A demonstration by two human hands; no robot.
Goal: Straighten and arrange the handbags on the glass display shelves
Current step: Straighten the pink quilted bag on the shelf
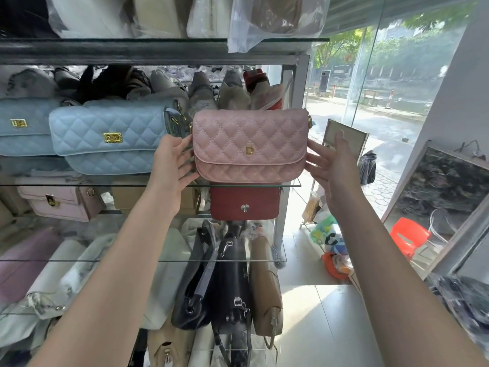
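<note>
A pink quilted handbag point(250, 145) with a gold D clasp stands upright at the right end of a glass shelf point(291, 185). My left hand point(173, 158) touches its left side with straight fingers. My right hand point(329, 160) is spread at its right side, fingertips at the bag's edge. A light blue quilted handbag point(105, 139) with a gold clasp stands just left of the pink one, and another light blue bag point(21, 128) is behind it at the far left.
A red bag point(244, 203) and a pale pink bag point(58, 201) sit on the shelf below. Black and tan bags point(232, 282) stand lower down. Wrapped bags fill the top shelf point(164, 45). A metal post point(293, 123) and a glass wall are to the right.
</note>
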